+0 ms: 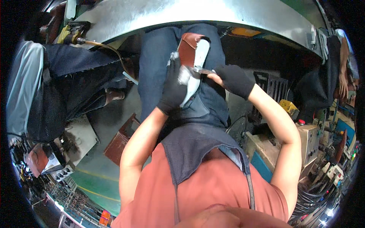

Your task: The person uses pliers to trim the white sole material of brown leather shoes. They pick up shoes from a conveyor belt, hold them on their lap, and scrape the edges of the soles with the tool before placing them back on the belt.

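Observation:
Over my lap lies a shoe [188,53], brown leather along one side and toe, with a long pale underside [201,53] turned up. My left hand [172,87], in a black glove with whitish fingertips, is closed around the shoe's left side. A metal hand tool [204,71] with a flat, shiny head is gripped in my right hand [236,80], also black-gloved, its thumb bare. The tool's head touches the pale underside near the middle. Whether it is a blade or pincers I cannot make out. A dark apron [190,148] covers my front.
A metal worktable [182,10] curves across the far side. Left sits another person [72,76] in dark clothes, and a hose [106,45] hangs nearby. A reddish-brown stool [121,140] stands on the floor at left. Right are a machine box [306,142] and another person's arm [343,72].

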Action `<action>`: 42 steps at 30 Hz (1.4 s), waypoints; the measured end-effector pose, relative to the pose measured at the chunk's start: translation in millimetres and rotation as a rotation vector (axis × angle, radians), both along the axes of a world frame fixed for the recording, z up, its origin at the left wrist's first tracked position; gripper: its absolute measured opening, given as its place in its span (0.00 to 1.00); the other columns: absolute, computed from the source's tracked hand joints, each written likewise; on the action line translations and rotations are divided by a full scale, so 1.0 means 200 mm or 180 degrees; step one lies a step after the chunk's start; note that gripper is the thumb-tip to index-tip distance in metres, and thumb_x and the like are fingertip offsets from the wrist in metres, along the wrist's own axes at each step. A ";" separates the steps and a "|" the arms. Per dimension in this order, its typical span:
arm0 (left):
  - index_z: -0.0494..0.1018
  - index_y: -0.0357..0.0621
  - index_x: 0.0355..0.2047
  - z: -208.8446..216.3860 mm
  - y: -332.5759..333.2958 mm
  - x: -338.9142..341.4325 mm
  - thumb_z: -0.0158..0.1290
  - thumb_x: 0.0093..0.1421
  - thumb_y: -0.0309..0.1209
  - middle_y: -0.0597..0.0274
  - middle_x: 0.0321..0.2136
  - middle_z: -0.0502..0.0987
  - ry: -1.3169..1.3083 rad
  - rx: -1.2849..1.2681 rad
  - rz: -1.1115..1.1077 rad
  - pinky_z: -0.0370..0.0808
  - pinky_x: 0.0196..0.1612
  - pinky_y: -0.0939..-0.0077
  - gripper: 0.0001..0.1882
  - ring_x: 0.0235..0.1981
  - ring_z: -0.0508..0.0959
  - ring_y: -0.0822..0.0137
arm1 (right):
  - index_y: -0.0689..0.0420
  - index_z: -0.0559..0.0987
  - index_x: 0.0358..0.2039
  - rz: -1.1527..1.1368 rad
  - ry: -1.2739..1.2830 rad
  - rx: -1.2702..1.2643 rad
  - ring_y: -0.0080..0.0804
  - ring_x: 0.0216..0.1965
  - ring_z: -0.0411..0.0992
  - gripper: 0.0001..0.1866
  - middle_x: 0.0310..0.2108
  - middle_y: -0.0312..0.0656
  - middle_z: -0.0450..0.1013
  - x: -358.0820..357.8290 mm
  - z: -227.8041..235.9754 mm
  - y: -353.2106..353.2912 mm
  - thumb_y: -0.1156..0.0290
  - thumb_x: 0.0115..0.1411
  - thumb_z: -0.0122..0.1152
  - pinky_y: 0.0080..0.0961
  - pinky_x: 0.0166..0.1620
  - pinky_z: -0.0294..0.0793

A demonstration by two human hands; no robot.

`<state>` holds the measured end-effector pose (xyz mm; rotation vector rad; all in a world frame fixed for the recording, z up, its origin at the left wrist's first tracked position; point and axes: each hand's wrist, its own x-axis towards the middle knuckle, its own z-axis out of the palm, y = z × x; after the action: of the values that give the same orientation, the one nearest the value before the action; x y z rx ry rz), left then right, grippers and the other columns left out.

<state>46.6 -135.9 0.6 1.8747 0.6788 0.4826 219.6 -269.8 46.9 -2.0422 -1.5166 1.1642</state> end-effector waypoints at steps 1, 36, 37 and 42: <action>0.57 0.29 0.54 0.02 0.02 0.04 0.44 0.60 0.35 0.35 0.58 0.56 -0.0029 -0.0412 0.0052 0.47 0.64 0.55 0.27 0.61 0.55 0.41 | 0.60 0.77 0.26 -0.0265 0.1022 -0.0698 0.40 0.21 0.75 0.27 0.19 0.49 0.73 0.04 0.01 -0.03 0.48 0.62 0.45 0.34 0.28 0.73; 0.56 0.36 0.55 -0.04 -0.23 -0.36 0.54 0.58 0.34 0.47 0.50 0.67 -0.0263 -0.1756 -0.0666 0.66 0.53 0.70 0.29 0.50 0.70 0.59 | 0.64 0.74 0.28 0.0001 -0.0222 0.0099 0.50 0.24 0.69 0.19 0.23 0.55 0.69 -0.21 0.17 -0.12 0.58 0.62 0.51 0.36 0.29 0.66; 0.58 0.36 0.55 -0.05 -0.23 -0.39 0.53 0.59 0.35 0.48 0.50 0.68 -0.0190 -0.2030 -0.0554 0.66 0.53 0.70 0.27 0.50 0.71 0.60 | 0.63 0.75 0.26 0.0009 -0.0249 -0.0167 0.51 0.24 0.70 0.21 0.22 0.55 0.69 -0.18 0.17 -0.17 0.56 0.62 0.50 0.38 0.28 0.66; 0.62 0.36 0.51 -0.13 -0.22 -0.40 0.48 0.62 0.35 0.49 0.46 0.71 0.0036 -0.1751 -0.0514 0.68 0.52 0.71 0.21 0.48 0.72 0.61 | 0.63 0.76 0.25 0.0022 -0.0202 -0.0624 0.51 0.23 0.71 0.23 0.20 0.56 0.70 -0.28 0.41 -0.13 0.54 0.62 0.49 0.39 0.28 0.67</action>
<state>-33.4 -179.5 -25.9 1.3962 0.5887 0.1557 164.1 -295.8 128.4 -2.2210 -1.4911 1.3085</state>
